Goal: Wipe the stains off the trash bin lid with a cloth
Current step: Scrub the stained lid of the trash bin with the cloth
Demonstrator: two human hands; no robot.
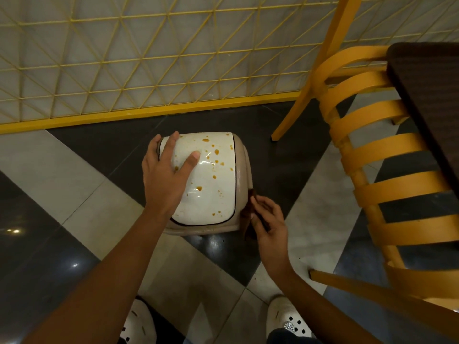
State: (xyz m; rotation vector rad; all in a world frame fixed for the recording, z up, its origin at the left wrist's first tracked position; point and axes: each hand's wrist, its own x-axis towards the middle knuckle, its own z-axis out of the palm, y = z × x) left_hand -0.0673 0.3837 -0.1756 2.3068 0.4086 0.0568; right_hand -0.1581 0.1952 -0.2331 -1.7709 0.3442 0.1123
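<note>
1. Bracing comes first, on the left: the left hand (166,172) is lying flat on the trash bin lid (211,180), its grip spread wide apart, fingertips reaching the far left corner and thumb pressing near the middle of the white panel.

2. Moving to the centre, the lid is sitting atop its beige bin (242,194) on the dark and light tiled floor (62,175), just in front of the yellow mesh fence (149,58).

3. Orange-brown stains (216,152) are dotting the lid all over, thickest toward the far right part, with more near the close edge. Not one patch is looking wiped, so I am judging the cleaning as not yet begun.

4. Sliding right, the right hand (267,223) is hanging beside the bin's near right corner, its grip pinched together on a dark brown cloth (250,214) that is touching or nearly touching the bin's side, but not lying on the lid's top.

5. Farther right, a yellow slatted chair (385,155) is standing close by, clear of both hands.

6. What is remaining, by my reckoning: bringing the cloth onto the lid and rubbing away every spot.
</note>
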